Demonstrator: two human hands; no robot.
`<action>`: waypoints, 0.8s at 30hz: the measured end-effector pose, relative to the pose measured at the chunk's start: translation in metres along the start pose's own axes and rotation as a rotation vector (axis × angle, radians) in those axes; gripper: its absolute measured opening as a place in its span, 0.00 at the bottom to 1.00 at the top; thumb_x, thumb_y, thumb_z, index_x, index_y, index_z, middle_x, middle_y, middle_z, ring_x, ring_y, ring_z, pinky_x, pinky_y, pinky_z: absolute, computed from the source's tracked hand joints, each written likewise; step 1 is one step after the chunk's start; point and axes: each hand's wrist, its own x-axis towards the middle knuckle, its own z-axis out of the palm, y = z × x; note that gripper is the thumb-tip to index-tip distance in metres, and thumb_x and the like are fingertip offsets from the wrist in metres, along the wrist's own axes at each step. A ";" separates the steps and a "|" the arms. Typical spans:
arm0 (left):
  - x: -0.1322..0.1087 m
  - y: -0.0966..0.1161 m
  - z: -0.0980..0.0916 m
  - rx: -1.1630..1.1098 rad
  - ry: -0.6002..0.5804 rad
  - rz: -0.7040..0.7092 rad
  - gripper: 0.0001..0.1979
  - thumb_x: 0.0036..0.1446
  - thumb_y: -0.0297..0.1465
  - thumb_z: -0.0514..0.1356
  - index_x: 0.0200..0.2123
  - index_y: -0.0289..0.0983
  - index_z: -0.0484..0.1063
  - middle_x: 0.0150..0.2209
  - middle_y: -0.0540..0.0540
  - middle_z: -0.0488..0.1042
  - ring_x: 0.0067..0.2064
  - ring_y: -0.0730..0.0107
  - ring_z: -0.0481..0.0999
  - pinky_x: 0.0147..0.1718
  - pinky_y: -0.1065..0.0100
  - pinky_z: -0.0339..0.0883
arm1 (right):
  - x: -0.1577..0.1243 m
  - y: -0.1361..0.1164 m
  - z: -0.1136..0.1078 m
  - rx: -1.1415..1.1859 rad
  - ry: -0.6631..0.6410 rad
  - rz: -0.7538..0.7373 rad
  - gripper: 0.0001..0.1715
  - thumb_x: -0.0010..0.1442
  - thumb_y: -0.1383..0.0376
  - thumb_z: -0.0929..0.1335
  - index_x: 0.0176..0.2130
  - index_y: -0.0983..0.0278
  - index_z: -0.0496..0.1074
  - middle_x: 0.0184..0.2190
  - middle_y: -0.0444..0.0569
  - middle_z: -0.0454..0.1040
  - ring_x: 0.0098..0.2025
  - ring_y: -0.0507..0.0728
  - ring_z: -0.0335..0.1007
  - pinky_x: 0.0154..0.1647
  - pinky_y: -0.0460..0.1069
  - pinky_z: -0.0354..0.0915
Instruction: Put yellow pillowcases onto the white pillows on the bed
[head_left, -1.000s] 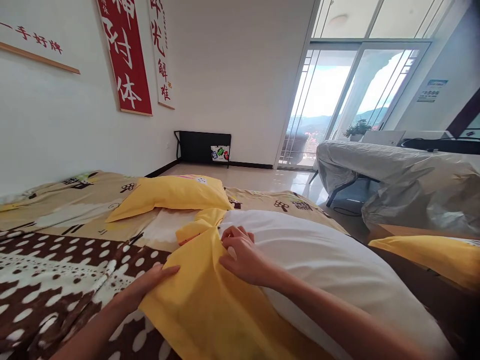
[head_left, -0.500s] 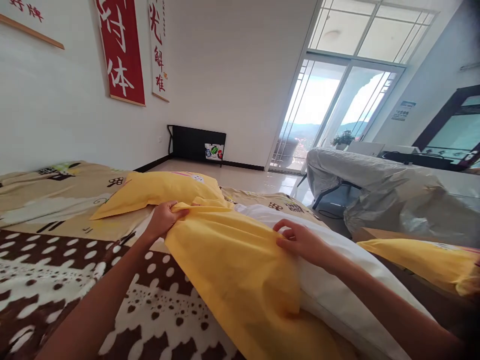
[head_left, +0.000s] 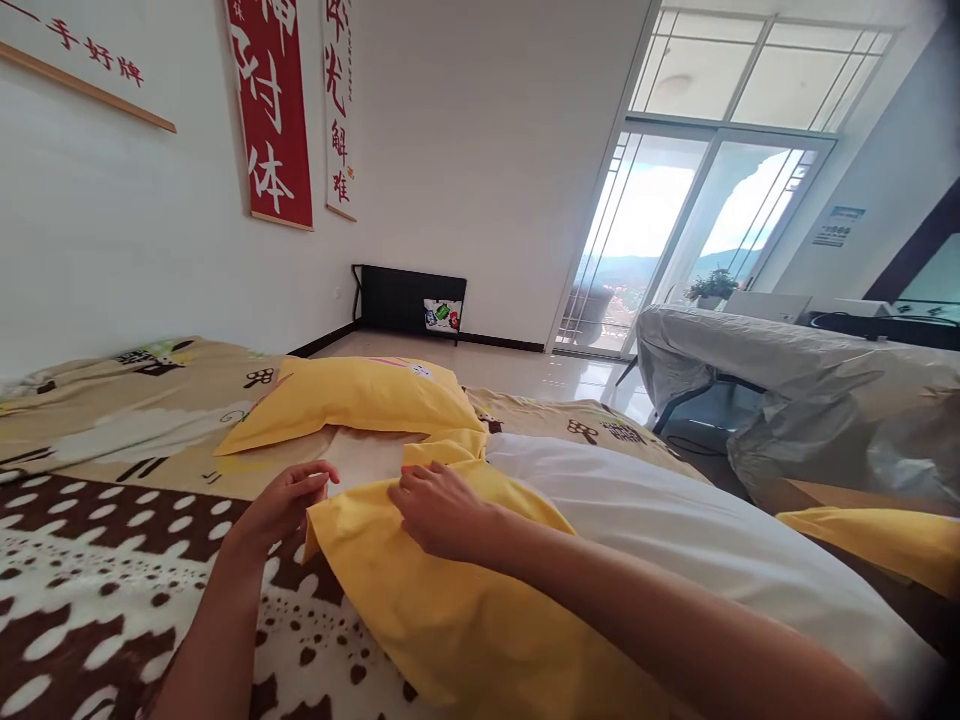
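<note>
A yellow pillowcase (head_left: 450, 590) lies loosely over the bed in front of me, partly across a white pillow (head_left: 637, 510). My right hand (head_left: 442, 515) has its fingers closed on the cloth near the far edge of the pillowcase. Just left of that edge is my left hand (head_left: 289, 500), its fingers loosely curled and apart from the thumb, with no cloth visible in them. Beyond both hands rests a filled yellow pillow (head_left: 367, 390).
The bed carries a brown-and-white spotted blanket (head_left: 112, 560) and a beige patterned cover (head_left: 180, 400). At right, a cardboard box (head_left: 817, 493) has yellow cloth (head_left: 877, 535) on it. Behind stands a table under plastic sheeting (head_left: 787, 355). A black folded panel (head_left: 397, 300) leans on the wall.
My right hand has moved left across the pillowcase to its far edge and closed on it. My left hand has let go of the cloth and drawn back slightly. The view has shifted left.
</note>
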 end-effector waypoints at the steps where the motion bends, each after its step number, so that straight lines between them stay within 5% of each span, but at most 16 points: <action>1: 0.001 -0.001 -0.001 -0.006 0.010 0.008 0.20 0.45 0.46 0.64 0.33 0.36 0.68 0.15 0.57 0.61 0.16 0.78 0.57 0.17 0.76 0.52 | 0.013 0.002 0.008 0.009 0.009 0.002 0.14 0.59 0.64 0.66 0.43 0.69 0.70 0.40 0.56 0.75 0.44 0.61 0.69 0.42 0.53 0.61; 6: -0.004 0.014 -0.001 0.272 0.066 -0.141 0.17 0.48 0.43 0.57 0.36 0.37 0.66 0.17 0.52 0.69 0.20 0.71 0.67 0.19 0.74 0.53 | 0.055 0.018 0.045 0.252 -0.290 -0.066 0.32 0.52 0.62 0.69 0.56 0.66 0.66 0.46 0.57 0.75 0.49 0.64 0.69 0.48 0.56 0.61; 10: -0.032 0.042 0.011 0.748 0.263 -0.200 0.09 0.49 0.38 0.53 0.27 0.39 0.65 0.13 0.50 0.69 0.18 0.67 0.67 0.19 0.72 0.52 | 0.062 0.024 0.054 0.384 -0.486 -0.089 0.12 0.51 0.65 0.68 0.39 0.62 0.75 0.37 0.47 0.77 0.39 0.57 0.71 0.35 0.48 0.62; 12: -0.053 0.058 0.024 0.885 0.213 -0.162 0.12 0.53 0.38 0.51 0.23 0.39 0.64 0.14 0.49 0.70 0.19 0.67 0.69 0.21 0.71 0.55 | 0.059 0.029 0.047 0.401 -0.393 -0.065 0.05 0.53 0.67 0.67 0.31 0.63 0.73 0.32 0.45 0.76 0.34 0.54 0.69 0.32 0.47 0.60; 16: -0.079 0.082 0.050 0.838 -0.283 -0.014 0.14 0.57 0.38 0.52 0.24 0.39 0.72 0.21 0.48 0.77 0.24 0.67 0.72 0.26 0.71 0.59 | 0.045 0.048 0.021 0.486 0.030 0.055 0.04 0.56 0.69 0.65 0.32 0.63 0.71 0.34 0.46 0.74 0.38 0.53 0.67 0.38 0.47 0.60; 18: -0.071 0.080 0.057 0.801 -0.387 -0.032 0.11 0.54 0.33 0.53 0.26 0.39 0.74 0.24 0.48 0.78 0.25 0.66 0.72 0.24 0.71 0.59 | 0.035 0.058 0.009 0.527 0.197 0.121 0.04 0.57 0.71 0.65 0.33 0.64 0.71 0.35 0.47 0.73 0.39 0.53 0.66 0.42 0.48 0.59; 22: -0.025 0.052 0.069 0.654 -0.237 0.000 0.08 0.48 0.31 0.56 0.28 0.37 0.75 0.27 0.46 0.78 0.28 0.63 0.74 0.25 0.70 0.62 | 0.016 0.065 -0.005 0.504 0.415 0.192 0.04 0.59 0.70 0.66 0.36 0.65 0.71 0.35 0.48 0.73 0.41 0.55 0.65 0.47 0.50 0.56; 24: -0.005 0.038 0.082 0.351 -0.128 0.113 0.13 0.50 0.36 0.57 0.35 0.35 0.75 0.33 0.44 0.78 0.35 0.60 0.76 0.29 0.69 0.65 | 0.010 0.061 -0.007 0.457 0.435 0.171 0.03 0.59 0.70 0.67 0.35 0.64 0.71 0.35 0.47 0.74 0.41 0.54 0.66 0.48 0.51 0.55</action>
